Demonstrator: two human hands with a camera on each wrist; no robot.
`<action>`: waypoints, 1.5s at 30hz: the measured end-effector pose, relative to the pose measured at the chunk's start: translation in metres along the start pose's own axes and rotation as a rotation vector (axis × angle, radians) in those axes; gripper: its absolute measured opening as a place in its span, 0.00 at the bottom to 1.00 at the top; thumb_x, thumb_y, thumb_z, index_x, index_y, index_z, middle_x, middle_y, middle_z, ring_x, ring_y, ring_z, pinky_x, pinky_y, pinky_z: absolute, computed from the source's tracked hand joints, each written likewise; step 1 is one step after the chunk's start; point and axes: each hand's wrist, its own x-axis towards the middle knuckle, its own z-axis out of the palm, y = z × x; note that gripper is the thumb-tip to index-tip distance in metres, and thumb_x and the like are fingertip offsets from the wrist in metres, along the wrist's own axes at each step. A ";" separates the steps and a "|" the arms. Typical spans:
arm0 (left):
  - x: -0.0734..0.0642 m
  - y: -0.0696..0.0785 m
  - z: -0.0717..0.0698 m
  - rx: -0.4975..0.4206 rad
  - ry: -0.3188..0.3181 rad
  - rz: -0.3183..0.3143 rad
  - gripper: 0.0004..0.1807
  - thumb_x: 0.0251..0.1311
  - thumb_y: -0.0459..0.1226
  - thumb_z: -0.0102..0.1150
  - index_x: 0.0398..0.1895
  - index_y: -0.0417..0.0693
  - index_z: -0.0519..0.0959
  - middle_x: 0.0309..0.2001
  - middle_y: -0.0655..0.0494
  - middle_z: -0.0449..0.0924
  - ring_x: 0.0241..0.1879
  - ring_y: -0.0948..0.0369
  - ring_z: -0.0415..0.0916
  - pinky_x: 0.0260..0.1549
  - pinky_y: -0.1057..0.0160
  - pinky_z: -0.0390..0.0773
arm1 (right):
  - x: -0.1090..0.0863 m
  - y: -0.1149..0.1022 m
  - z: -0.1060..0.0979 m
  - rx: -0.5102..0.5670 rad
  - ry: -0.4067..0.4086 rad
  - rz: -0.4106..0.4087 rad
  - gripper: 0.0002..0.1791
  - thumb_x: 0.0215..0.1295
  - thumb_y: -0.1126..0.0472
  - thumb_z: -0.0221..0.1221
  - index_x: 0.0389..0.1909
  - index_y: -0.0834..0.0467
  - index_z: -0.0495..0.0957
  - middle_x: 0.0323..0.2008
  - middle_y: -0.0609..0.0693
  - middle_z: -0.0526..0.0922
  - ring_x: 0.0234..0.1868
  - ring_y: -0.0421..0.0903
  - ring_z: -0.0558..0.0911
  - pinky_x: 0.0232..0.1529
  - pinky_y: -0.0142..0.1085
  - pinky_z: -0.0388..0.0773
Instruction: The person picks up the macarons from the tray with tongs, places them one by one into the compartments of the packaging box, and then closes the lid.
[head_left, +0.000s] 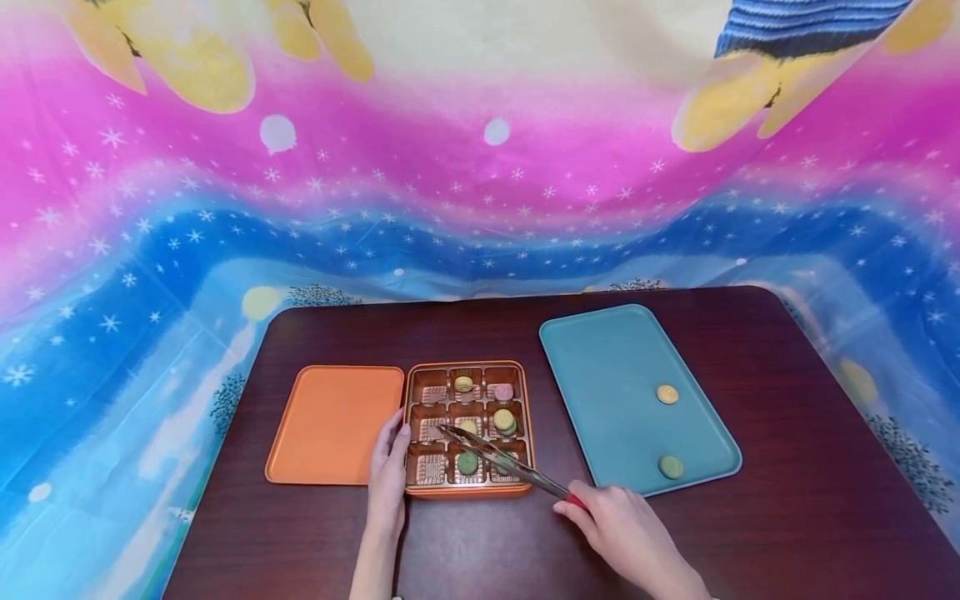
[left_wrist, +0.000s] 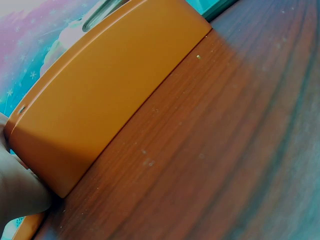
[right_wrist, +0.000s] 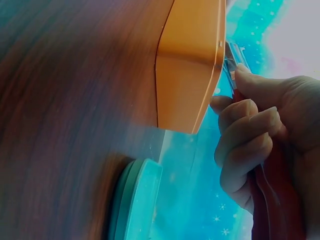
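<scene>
An orange box (head_left: pixel 468 493) with a brown divided insert stands on the table. Macarons sit in several compartments, among them a green macaron (head_left: pixel 467 463) in the front middle, a yellow macaron (head_left: pixel 504 418) on a green one at the right, and a pink macaron (head_left: pixel 503 391) at the back right. My left hand (head_left: pixel 389 475) rests along the box's left wall, fingers extended. My right hand (head_left: pixel 622 529) grips metal tongs (head_left: pixel 517 467) by their red handles. The tongs slant over the box, tips above the middle row toward its left; no macaron shows between them.
Right of the box lies a blue-green tray (head_left: pixel 615 375) with a yellow macaron (head_left: pixel 667 394) and a green macaron (head_left: pixel 671 467) on it. An orange lid (head_left: pixel 333 425) lies flat to the left. A printed cloth (head_left: pixel 450 167) hangs behind the dark wooden table (head_left: pixel 472 550).
</scene>
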 end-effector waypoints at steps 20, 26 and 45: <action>0.001 0.000 0.001 0.010 0.002 0.002 0.27 0.82 0.42 0.46 0.77 0.40 0.64 0.73 0.43 0.66 0.61 0.63 0.72 0.55 0.70 0.73 | -0.008 0.016 -0.006 -0.066 0.070 0.134 0.25 0.57 0.37 0.73 0.30 0.50 0.71 0.15 0.40 0.61 0.18 0.39 0.63 0.21 0.34 0.61; 0.001 0.000 0.001 0.011 0.007 -0.001 0.27 0.82 0.41 0.46 0.78 0.40 0.63 0.74 0.43 0.66 0.62 0.63 0.70 0.57 0.71 0.70 | -0.012 0.028 -0.003 -0.046 0.220 -0.006 0.21 0.59 0.49 0.74 0.25 0.46 0.68 0.16 0.35 0.56 0.17 0.33 0.58 0.19 0.30 0.59; 0.000 -0.002 0.000 0.005 0.005 -0.017 0.29 0.81 0.43 0.47 0.79 0.41 0.62 0.73 0.42 0.65 0.65 0.57 0.67 0.56 0.71 0.70 | -0.028 0.072 -0.023 -0.090 0.442 0.023 0.25 0.58 0.67 0.73 0.21 0.49 0.63 0.20 0.38 0.56 0.20 0.35 0.58 0.20 0.33 0.60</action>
